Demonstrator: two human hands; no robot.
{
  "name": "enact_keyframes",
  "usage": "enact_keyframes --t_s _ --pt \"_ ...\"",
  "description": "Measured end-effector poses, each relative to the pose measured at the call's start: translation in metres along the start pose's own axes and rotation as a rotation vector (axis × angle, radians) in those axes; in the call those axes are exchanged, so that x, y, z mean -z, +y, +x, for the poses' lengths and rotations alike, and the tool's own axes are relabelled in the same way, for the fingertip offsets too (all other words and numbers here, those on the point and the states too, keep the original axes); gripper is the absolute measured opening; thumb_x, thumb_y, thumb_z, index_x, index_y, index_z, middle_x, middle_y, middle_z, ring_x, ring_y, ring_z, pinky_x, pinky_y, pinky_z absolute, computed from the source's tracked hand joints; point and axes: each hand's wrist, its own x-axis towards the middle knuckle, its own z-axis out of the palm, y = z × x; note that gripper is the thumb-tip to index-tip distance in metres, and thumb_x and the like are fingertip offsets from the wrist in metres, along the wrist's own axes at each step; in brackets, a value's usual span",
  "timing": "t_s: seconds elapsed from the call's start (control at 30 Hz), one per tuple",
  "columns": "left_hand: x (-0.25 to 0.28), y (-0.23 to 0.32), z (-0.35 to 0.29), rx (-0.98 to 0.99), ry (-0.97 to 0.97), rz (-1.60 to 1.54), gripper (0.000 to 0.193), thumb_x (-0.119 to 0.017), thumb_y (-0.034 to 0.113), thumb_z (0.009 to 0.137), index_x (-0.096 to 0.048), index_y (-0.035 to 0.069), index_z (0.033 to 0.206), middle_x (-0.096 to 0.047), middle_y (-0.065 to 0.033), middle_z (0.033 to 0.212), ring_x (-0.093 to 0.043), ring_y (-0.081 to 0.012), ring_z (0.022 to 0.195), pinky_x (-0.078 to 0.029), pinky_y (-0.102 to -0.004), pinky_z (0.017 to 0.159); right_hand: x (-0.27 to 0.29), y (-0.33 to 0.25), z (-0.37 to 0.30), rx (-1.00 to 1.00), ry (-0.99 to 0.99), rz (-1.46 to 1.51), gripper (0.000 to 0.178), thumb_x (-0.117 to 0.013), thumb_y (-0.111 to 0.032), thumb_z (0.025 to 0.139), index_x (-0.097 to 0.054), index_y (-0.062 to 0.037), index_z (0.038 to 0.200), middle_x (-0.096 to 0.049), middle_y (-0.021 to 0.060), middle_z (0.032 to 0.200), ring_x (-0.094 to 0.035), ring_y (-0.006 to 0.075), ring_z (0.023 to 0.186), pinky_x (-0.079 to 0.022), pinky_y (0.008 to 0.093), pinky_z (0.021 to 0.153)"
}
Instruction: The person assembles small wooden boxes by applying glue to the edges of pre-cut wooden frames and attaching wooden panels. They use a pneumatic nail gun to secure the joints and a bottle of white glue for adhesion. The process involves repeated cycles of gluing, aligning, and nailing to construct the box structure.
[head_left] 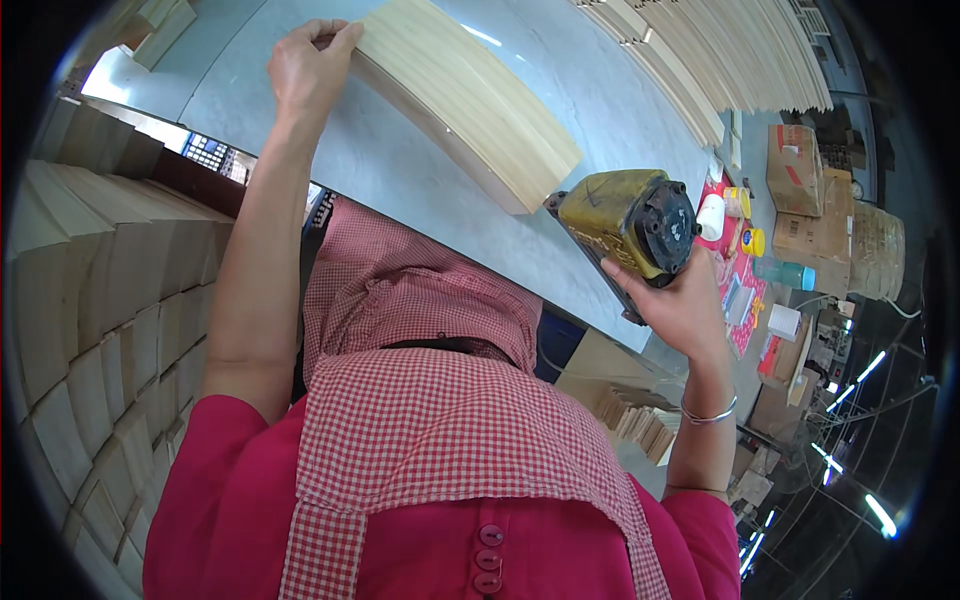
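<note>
A long pale wooden piece (465,95), with a broad top face and a narrower side, lies on the grey-white worktable (400,180). My left hand (313,75) is closed on its far left end, the thumb and fingers pinching the edge. Close to the piece's near right end is a worn yellow and black nail gun (620,215). My right hand (685,305) wraps round the gun's handle, which is mostly hidden. The gun's nose is beside the wood's corner; whether they touch I cannot tell.
Stacked pale wood strips (720,60) cover the table's far right. Many wooden blocks (110,330) are piled at my left. Cardboard boxes (800,180), a teal bottle (785,273) and small jars (738,203) stand to the right. More wood pieces (640,425) sit below the table.
</note>
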Motion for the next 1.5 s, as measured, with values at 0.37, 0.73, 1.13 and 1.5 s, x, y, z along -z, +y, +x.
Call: enact_keyframes --t_s 0.37,0.73,1.13,1.5 --pt "-0.003 -0.013 0.007 0.117 -0.001 -0.188 0.039 -0.083 0.033 0.083 -0.078 0.002 0.105 -0.068 -0.0039 0.089 -0.060 -0.0128 0.085 -0.048 -0.0288 0.078 -0.003 0.010 0.000 -0.031 0.045 0.092 0.035 -0.084 -0.022 0.083 -0.074 0.0036 0.106 -0.077 0.0118 0.088 -0.073 0.0178 0.079 -0.057 0.0350 0.073" --pt "-0.002 -0.021 0.012 0.120 -0.028 -0.258 0.038 -0.085 0.034 0.082 -0.079 0.003 0.103 -0.065 -0.0007 0.088 -0.056 -0.0109 0.085 -0.044 -0.0262 0.079 0.016 0.012 0.017 -0.027 0.020 0.096 0.043 -0.084 -0.024 0.084 -0.071 0.0048 0.113 -0.077 0.0133 0.103 -0.072 0.0187 0.094 -0.056 0.0358 0.086" --pt "-0.001 -0.012 0.009 0.122 -0.029 -0.245 0.036 -0.083 0.032 0.084 -0.079 0.002 0.104 -0.070 -0.0033 0.095 -0.059 -0.0110 0.092 -0.046 -0.0268 0.086 0.018 0.030 0.027 -0.089 -0.049 0.098 0.044 -0.084 -0.036 0.086 -0.069 0.0026 0.103 -0.061 -0.0001 0.067 -0.051 0.0072 0.049 -0.043 0.0247 0.046" --pt "0.002 0.065 -0.014 -1.203 -0.509 0.567 0.100 -0.086 0.029 0.069 -0.039 0.007 0.154 -0.043 -0.0195 0.156 -0.045 -0.0373 0.141 -0.039 -0.0483 0.116 0.005 0.037 -0.016 -0.138 0.130 0.218 0.031 -0.084 -0.015 0.082 -0.073 0.0052 0.103 -0.077 0.0098 0.088 -0.071 0.0141 0.075 -0.057 0.0336 0.071"
